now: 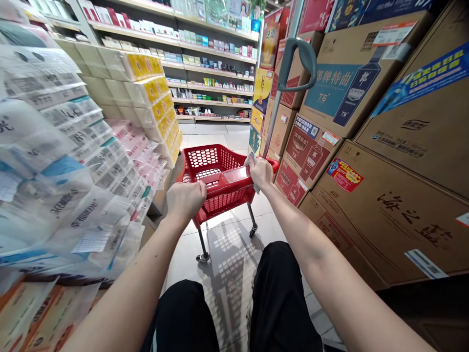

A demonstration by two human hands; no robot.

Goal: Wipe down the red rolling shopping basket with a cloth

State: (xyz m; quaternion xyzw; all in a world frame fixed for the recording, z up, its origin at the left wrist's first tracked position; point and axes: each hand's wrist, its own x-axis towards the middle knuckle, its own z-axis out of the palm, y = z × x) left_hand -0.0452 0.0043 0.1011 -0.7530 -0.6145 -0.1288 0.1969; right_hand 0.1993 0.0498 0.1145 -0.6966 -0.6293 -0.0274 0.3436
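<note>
Left hand (185, 201) and right hand (261, 173) both closed around the handle (229, 177) of the red shopping cart (227, 205). Cart on tile floor (234, 259), between tissue packs (62, 146) and cardboard cartons (388, 205).

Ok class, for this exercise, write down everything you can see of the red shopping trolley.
The red plastic shopping trolley is a basket with perforated lattice walls, standing on thin dark legs with small castors on the tiled floor. A grey pole appears to rise from its far corner, curving into a looped grip. The left hand and right hand clasp its near rim.
</note>
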